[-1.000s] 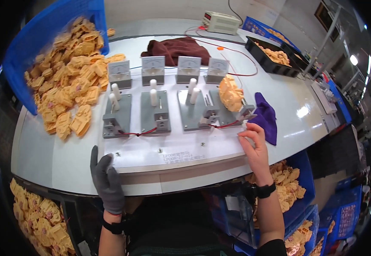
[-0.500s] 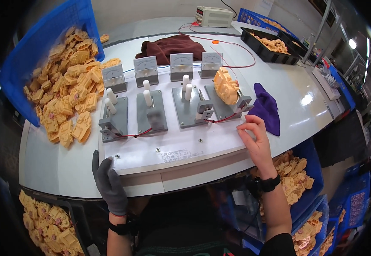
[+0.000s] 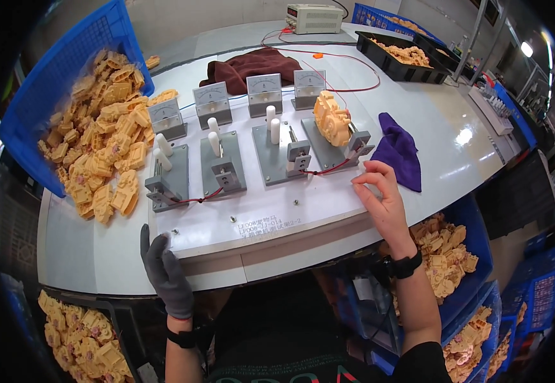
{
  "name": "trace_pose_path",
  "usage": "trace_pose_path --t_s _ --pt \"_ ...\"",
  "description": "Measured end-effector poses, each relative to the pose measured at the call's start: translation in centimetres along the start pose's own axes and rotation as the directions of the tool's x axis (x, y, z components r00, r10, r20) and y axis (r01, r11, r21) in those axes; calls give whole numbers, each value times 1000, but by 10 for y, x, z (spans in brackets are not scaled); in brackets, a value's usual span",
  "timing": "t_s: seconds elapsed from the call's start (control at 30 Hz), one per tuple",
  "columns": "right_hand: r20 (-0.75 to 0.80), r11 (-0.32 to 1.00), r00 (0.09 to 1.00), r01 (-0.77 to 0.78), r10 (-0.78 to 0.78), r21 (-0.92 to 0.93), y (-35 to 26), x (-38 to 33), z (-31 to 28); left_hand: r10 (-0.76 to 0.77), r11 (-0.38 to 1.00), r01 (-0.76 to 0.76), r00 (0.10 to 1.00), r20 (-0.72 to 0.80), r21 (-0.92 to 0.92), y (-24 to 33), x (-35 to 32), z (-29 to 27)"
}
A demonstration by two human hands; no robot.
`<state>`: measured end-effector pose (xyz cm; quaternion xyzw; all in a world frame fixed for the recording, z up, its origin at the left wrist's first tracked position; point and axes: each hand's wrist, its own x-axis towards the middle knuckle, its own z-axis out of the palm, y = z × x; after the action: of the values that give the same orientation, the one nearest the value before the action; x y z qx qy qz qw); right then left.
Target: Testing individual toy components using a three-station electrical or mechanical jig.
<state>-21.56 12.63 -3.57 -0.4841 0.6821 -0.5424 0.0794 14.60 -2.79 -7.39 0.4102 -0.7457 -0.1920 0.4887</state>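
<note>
My left hand (image 3: pixel 167 274), in a grey glove, is at the table's front edge beside the left front corner of a white board (image 3: pixel 271 214). Its fingers are apart and empty. Bare, my right hand (image 3: pixel 384 199) is over the board's right edge, fingers loosely bent. Its index fingertip is by a small white knob (image 3: pixel 362 167) near the rightmost grey clamp (image 3: pixel 358 145); whether they touch I cannot tell. No object shows between finger and thumb. A cream plastic gear housing (image 3: pixel 333 120) sits upright on that rightmost station. Three more grey stations with white pegs (image 3: pixel 275 131) hold no housing.
Several analog meters (image 3: pixel 264 93) line the board's back. A tipped blue crate (image 3: pixel 67 38) spills cream housings (image 3: pixel 121 137) at left. A purple cloth (image 3: pixel 397 153) lies right, a brown cloth (image 3: pixel 252 69) behind. Red wires lead to a power supply (image 3: pixel 315 19). Filled bins (image 3: pixel 481 255) stand below.
The view has shifted slightly. The blurred clamp on the second station from the left now shows sharp and tilted back. Both hands keep nearly the same place and pose.
</note>
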Motion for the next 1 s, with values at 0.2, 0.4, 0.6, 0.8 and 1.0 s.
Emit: trace_pose_path --t_s 0.2,0.4,0.6,0.8,1.0 --pt "-2 1000 1000 -1 1 1 0 0 0 10 1000 -10 1000 5 14 -1 0 -1" --pt "-9 1000 1000 -8 8 10 1 0 1 18 1000 -17 1000 -9 13 -2 -1 -1" --pt "-16 1000 1000 -11 11 14 1 -1 0 10 1000 -9 1000 -5 13 -4 -2 1" --pt "4 1000 1000 7 -8 24 0 0 -2 26 999 -26 999 -32 22 3 1 0" --pt "-1 1000 1000 7 -7 24 1 0 0 31 999 -30 999 -27 14 -3 1 1"
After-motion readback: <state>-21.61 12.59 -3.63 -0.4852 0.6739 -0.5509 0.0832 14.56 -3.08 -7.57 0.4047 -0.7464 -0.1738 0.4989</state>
